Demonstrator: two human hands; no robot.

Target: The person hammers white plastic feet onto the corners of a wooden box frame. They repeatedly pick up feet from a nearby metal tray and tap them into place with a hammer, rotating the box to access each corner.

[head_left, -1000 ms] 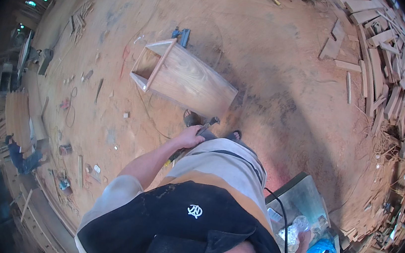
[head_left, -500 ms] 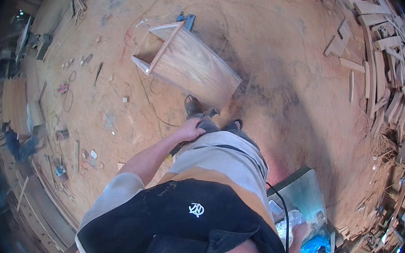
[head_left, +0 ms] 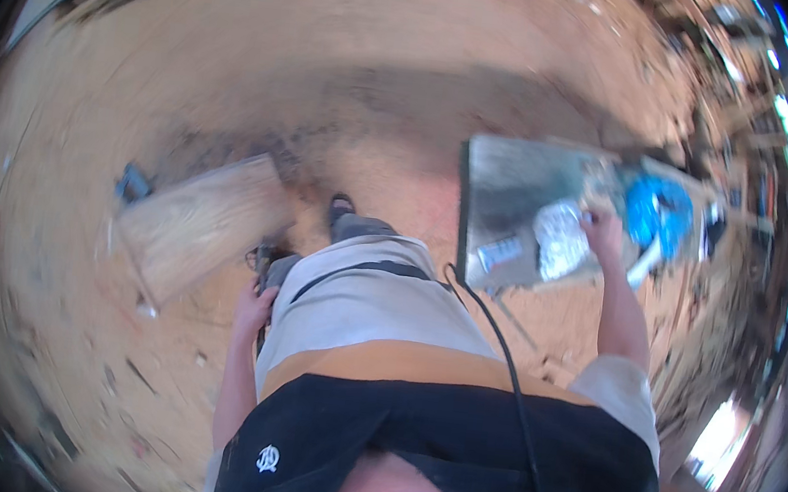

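Note:
My right hand (head_left: 602,235) reaches over a grey-topped table (head_left: 503,186) on the right, its fingers curled at the edge of a crumpled clear plastic bag (head_left: 557,245). Blur hides what is between those fingers. Beside the bag lie a small pale packet (head_left: 500,251) and a blue plastic bag (head_left: 660,216). My left hand (head_left: 256,306) hangs by my left thigh, closed around something dark that I cannot make out. A wooden box (head_left: 207,225) lies on its side on the floor to the left, in front of my feet, away from both hands.
A blue tool (head_left: 134,183) sits on the floor against the box's far side. From my chest a black cable (head_left: 500,341) runs down toward the table. Scrap wood (head_left: 674,45) is heaped at the far right. Small offcuts are scattered across the floor on the left.
My body has turned right, so the table now stands ahead on the right and the box has shifted left in view. My right hand now reaches forward over the table; the left stays by my thigh.

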